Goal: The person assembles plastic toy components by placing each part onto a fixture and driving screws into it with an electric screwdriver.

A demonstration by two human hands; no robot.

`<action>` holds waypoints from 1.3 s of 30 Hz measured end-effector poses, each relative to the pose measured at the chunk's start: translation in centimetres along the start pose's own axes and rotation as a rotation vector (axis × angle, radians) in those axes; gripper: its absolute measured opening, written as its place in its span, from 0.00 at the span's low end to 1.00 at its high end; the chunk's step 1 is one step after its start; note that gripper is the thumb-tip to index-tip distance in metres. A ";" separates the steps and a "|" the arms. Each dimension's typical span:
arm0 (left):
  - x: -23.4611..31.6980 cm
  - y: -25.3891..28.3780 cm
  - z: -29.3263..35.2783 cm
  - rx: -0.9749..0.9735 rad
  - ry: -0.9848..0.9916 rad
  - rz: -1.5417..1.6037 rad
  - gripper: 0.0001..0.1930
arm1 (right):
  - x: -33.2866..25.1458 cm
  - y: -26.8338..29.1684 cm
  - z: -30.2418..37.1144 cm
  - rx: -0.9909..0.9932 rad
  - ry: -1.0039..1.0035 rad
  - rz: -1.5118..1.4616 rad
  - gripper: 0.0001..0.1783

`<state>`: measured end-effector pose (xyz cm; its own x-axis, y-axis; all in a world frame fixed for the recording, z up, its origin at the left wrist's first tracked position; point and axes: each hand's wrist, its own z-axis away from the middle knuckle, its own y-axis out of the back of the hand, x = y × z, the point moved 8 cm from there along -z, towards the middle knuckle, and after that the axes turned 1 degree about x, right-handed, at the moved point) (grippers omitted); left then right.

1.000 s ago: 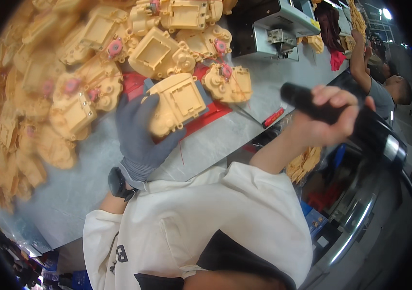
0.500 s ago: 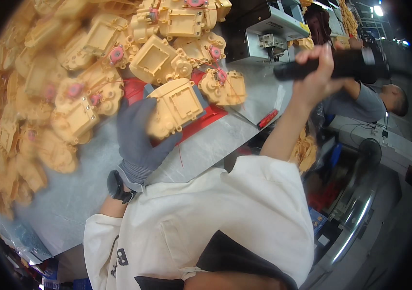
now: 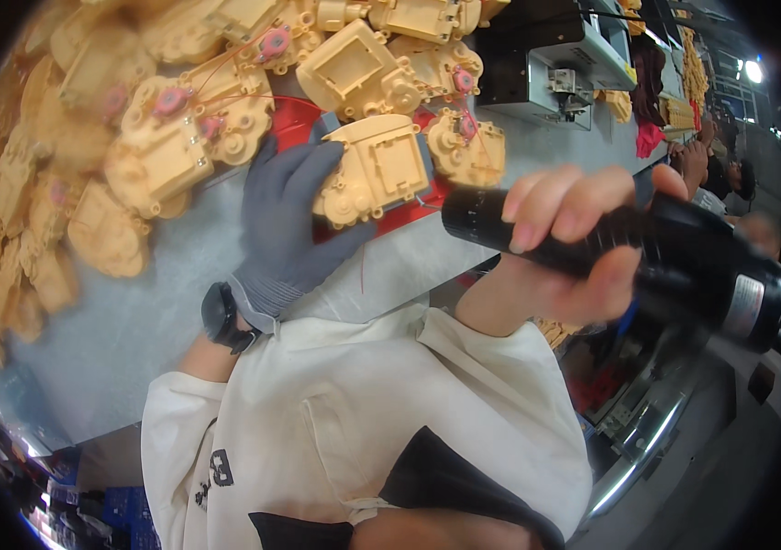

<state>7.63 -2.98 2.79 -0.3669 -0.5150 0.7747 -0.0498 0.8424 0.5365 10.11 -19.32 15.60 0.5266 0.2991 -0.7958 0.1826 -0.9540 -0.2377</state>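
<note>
A pale yellow plastic housing (image 3: 376,170) with a square recess sits on a red and grey fixture (image 3: 397,220). My left hand (image 3: 285,206), in a grey glove, presses against the housing's left side, fingers along the far edge and thumb along the near edge. My bare right hand (image 3: 574,238) is wrapped round a black corded electric screwdriver (image 3: 684,252). Its front end points left, close to the housing's right side, with a thin bit just visible. Whether the bit touches the housing I cannot tell. Another housing (image 3: 468,151) with a pink round part lies just beyond the fixture.
Many similar housings (image 3: 156,151), some with pink parts and red wires, are heaped over the left and far side of the grey metal table (image 3: 170,266). A grey and black machine (image 3: 555,69) stands at the far right. Other people's hands (image 3: 697,160) show beyond it.
My right hand has brought the screwdriver nearer and leftward, from the far right to beside the housing. My left hand stays at the housing while the whole view has shifted.
</note>
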 end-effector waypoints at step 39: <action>-0.6 0.1 0.2 0.006 0.015 0.034 0.40 | 2.1 -2.2 0.2 -0.331 -0.074 0.091 0.29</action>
<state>7.66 -2.56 2.29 -0.3545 -0.4884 0.7974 -0.0428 0.8603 0.5079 10.62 -16.56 14.31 0.4932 0.1996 -0.8467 0.4037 -0.9147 0.0195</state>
